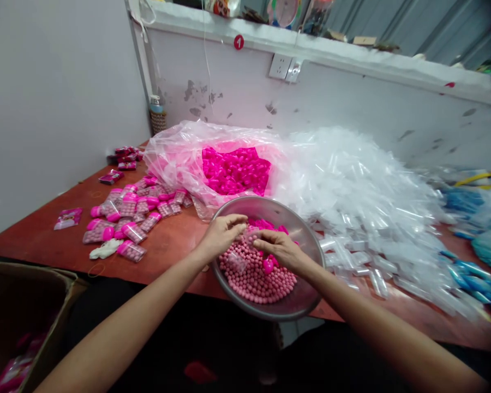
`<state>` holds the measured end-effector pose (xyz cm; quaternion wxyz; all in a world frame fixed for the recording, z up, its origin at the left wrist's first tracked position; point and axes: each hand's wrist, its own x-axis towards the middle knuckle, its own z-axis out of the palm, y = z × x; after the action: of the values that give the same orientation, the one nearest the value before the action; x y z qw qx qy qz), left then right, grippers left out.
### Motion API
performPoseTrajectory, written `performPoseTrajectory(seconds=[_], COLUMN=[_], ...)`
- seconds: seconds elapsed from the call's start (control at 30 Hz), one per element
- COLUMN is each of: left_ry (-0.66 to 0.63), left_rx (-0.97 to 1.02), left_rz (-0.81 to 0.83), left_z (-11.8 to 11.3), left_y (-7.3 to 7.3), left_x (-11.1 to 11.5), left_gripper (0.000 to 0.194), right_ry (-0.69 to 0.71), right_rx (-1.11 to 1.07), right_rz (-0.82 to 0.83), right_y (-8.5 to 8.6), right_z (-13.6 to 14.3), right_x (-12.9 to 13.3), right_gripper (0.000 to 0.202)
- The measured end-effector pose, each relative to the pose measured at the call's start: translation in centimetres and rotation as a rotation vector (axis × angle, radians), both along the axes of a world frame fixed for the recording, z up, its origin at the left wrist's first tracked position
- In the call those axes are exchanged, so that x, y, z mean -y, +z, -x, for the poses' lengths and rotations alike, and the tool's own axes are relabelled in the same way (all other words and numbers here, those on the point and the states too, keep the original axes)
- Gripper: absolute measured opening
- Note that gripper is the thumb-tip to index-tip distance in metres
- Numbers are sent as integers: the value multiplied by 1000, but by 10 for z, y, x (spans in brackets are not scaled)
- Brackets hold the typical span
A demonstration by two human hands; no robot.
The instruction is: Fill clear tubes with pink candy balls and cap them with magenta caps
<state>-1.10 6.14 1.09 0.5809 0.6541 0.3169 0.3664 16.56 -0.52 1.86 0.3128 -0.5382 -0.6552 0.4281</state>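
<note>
bottles point(127, 206) and clear tubes point(352, 185) flank the bowl point(305, 228), where half-curled hands point(280, 250) hover over beads point(262, 289), hold unclear.

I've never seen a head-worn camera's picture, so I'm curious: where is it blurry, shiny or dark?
Head view: the heap of clear tubes looks smeared, pale and glossy; head view: the blue pieces toward the right edge blur too; head view: the pink beads in the metal bowl read more distinctly; head view: beneath the table, it's mostly near-black.
</note>
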Motion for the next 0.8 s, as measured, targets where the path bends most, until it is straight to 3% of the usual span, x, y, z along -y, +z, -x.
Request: performPoseTrajectory(seconds=[0.17, 0.27, 0.47, 0.67, 0.8], left_ry=[95, 125, 167, 187, 175], left_rx=[25, 11, 77, 177, 102], left_rz=[-52, -89, -95, -53, -49], left_z=[16, 17, 13, 16, 21], left_y=[0, -2, -8, -5, -2], left_x=[8, 12, 15, 17, 21], left_gripper=[30, 27, 26, 28, 33], right_ry=[302, 361, 439, 415, 235], right_rx=[798, 956, 697, 363, -120], right_rz=[-65, -72, -22, 110, 248], right_y=[-5, -16, -30, -29, -16], right_z=[-14, 2, 42, 33, 22], right_x=[6, 7, -7, -10, -2], right_gripper=[13, 20, 2, 8, 15])
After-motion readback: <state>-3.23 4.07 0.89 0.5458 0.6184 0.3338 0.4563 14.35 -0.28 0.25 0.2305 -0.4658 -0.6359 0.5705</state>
